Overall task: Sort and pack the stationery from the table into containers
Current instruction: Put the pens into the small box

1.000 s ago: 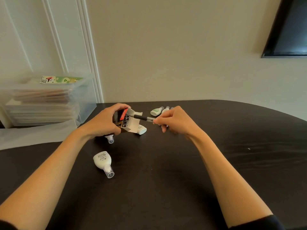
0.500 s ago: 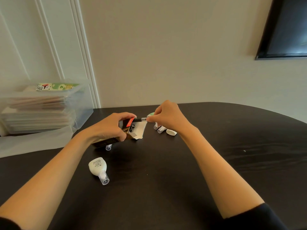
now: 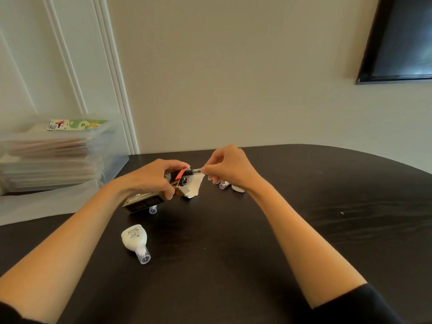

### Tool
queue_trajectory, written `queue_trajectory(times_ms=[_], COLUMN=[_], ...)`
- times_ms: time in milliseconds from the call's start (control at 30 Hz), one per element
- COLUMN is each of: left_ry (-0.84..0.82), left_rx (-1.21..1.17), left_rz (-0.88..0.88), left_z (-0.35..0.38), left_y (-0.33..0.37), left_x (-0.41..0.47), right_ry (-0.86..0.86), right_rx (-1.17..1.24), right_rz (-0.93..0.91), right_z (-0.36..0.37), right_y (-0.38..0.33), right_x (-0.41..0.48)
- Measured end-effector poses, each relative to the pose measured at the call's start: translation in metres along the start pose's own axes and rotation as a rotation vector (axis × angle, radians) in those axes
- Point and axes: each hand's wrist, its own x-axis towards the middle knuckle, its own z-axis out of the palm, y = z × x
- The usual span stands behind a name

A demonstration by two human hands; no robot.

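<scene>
- Right fingertips [image 3: 207, 170]: pinched together on the clear tail end of a slim black pen [image 3: 195, 171]. The rest of the right hand [image 3: 230, 169] is curled behind them. Gripping the very end makes sense, since it leaves the whole barrel free to slide in.
- The pen lies roughly level, its left end inside the mouth of the box and its tail sticking out to the right. Other pen ends show in the mouth beside it.
- Left fingers [image 3: 169, 194]: wrapped round a long dark-and-gold cardboard box [image 3: 142, 203], clamped near the opening. The left hand [image 3: 152, 180] tilts the open end up toward the right hand, so the mouth lines up with the pen.
- A white inner flap [image 3: 192, 187] hangs open below the mouth and a red tab [image 3: 181, 174] stands up above it. Both are out of the pen's way.
- My read: this is the insertion step, with the pen partly home. Next it needs a straight push along the box axis, then the flaps closed. Risk: the pen snags on those already inside.
- Not yet packed:
  - a white squeeze bottle with a clear cap [image 3: 134, 238], on its side just near of the box
  - a second clear cap [image 3: 153, 209] peeking out under the box
  - small white pieces [image 3: 224, 184] just behind the right wrist, too hidden to identify
- Everything sits on a dark oval table [image 3: 304, 218]. A clear plastic bin [image 3: 58, 157] of stacked sheets is at far left, and a black screen [image 3: 402, 38] hangs on the wall at far right.
</scene>
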Motion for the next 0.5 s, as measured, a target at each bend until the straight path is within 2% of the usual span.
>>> queue_trajectory(times_ms=[133,333,433,500], left_ry=[-0.024,-0.029,-0.010,-0.004], left_rx=[-0.013,-0.003,-0.003,0.003], left_rz=[0.009,0.018,0.005,-0.005], left_z=[0.000,0.006,0.007,0.007], left_y=[0.003,0.007,0.007,0.008], left_x=[-0.002,0.001,0.001,0.002], right_ry=[-0.054,0.026,0.087,0.154], right_rx=[0.119,0.164,0.462,0.502], right_rz=[0.038,0.050,0.142,0.136], right_z=[0.000,0.010,0.001,-0.003], right_y=[0.002,0.003,0.012,0.019], right_x=[0.003,0.001,-0.002,-0.005])
